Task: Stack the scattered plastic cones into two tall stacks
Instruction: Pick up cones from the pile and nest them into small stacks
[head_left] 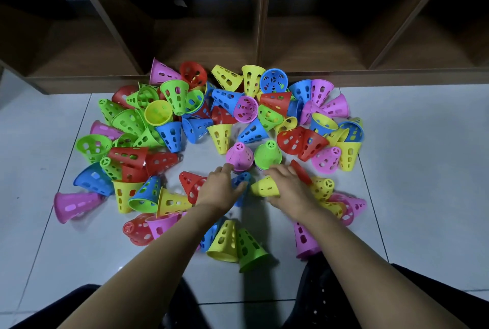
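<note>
Clutter nearest the knees first: yellow-and-green pair point(225, 241) on its side on the tiled floor point(423, 170), and a pink cone point(304, 241) partly under the right forearm. A forearm pulling back could sweep these out of reach.

Left hand point(221, 187): fingers look curled round a blue cone point(242, 179), close to the floor. It's blurred, so I can't tell how secure the grasp is or whether the cone is lifted. Right hand point(289, 187): wrapped over a yellow cone point(264, 186), which sticks out to its left. A red cone point(300, 172) sits right against the back of that hand and will likely get knocked when it rises.

Just past the fingertips are two upright cones, pink base point(239, 155) and green base point(267, 154), side by side and almost touching. I read them as the two stack starts, so the task has barely begun.

- **Main risk:** the bases are so close that seating a cone on one bumps the other. Light perforated plastic on smooth tile will probably skid.
- **Second risk:** a cone put on tilted jams instead of nesting.

Farther out, the main heap point(169, 117) arcs round both bases up to the wooden shelf unit point(264, 37). Pulling from it may roll loose cones into the stacks. Tall stacks this close together could take each other down.
</note>
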